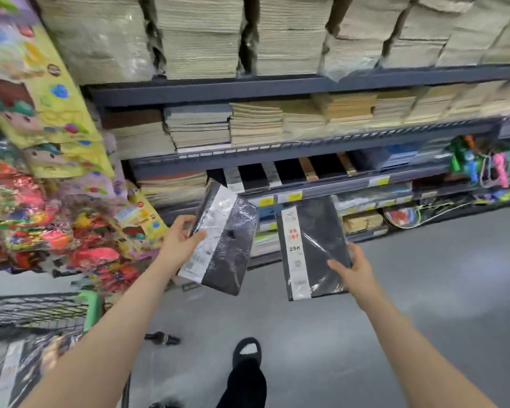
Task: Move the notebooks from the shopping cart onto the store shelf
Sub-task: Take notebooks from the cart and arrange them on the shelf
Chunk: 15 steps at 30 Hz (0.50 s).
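My left hand (pixel 182 236) grips a pack of black notebooks (pixel 230 245) in clear wrap with a white label strip, tilted toward the shelf. My right hand (pixel 354 269) holds a second black notebook pack (pixel 312 248) marked 25K by its lower right corner. Both packs hang in front of the low shelf (pixel 306 188), where a row of black notebooks (pixel 289 170) stands. The shopping cart (pixel 36 310) sits at the lower left, with more wrapped notebooks (pixel 21 369) inside it.
Upper shelves carry stacks of beige and brown notebooks (pixel 256 122). Colourful toy packs (pixel 42 172) hang at the left. Bright clips and cords (pixel 489 163) fill the right shelf end. Grey floor lies below, with my black-slippered foot (pixel 246 353) on it.
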Each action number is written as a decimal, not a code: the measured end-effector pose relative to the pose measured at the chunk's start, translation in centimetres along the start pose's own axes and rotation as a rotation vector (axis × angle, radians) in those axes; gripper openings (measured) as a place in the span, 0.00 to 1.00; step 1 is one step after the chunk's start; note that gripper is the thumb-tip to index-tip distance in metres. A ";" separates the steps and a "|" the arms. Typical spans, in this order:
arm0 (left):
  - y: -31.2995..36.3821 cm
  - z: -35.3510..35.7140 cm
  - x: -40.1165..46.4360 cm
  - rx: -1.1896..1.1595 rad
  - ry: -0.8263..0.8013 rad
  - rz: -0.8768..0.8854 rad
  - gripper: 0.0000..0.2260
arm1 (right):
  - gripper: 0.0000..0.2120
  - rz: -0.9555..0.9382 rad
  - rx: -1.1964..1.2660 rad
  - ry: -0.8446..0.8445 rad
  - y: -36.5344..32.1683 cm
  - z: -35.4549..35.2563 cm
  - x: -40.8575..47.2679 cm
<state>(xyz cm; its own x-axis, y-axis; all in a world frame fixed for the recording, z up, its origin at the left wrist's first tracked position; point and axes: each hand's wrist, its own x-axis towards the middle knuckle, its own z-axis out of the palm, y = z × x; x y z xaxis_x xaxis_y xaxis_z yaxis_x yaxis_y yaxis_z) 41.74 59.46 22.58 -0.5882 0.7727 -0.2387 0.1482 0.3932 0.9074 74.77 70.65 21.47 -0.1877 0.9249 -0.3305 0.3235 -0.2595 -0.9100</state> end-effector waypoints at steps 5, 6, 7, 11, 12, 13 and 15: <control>1.7 4.2 3.6 -0.084 0.029 -0.077 0.11 | 0.22 0.011 0.041 0.016 -1.6 -1.3 6.4; 1.7 4.7 4.0 -0.092 0.038 -0.089 0.11 | 0.22 0.017 0.042 0.015 -1.9 -1.6 7.5; 1.7 5.1 4.3 -0.098 0.045 -0.109 0.11 | 0.22 0.021 0.049 0.002 -2.1 -1.9 8.7; 2.1 6.7 5.2 -0.110 0.107 -0.169 0.12 | 0.19 0.016 0.000 -0.072 -2.8 -3.0 13.0; 2.1 7.1 5.4 -0.106 0.123 -0.179 0.12 | 0.19 0.029 -0.010 -0.092 -2.8 -3.3 14.1; 2.2 7.6 5.2 -0.117 0.147 -0.189 0.12 | 0.20 0.047 -0.018 -0.111 -2.5 -3.5 15.3; 1.8 8.5 5.5 -0.166 0.217 -0.192 0.13 | 0.23 0.062 -0.032 -0.154 -2.4 -3.2 18.1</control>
<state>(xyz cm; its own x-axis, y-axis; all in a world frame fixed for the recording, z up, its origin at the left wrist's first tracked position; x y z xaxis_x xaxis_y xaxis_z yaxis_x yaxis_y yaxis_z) 45.54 68.67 19.96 -0.7513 0.5610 -0.3477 -0.1025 0.4211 0.9012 73.58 88.96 18.48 -0.3057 0.8534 -0.4222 0.3680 -0.3031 -0.8790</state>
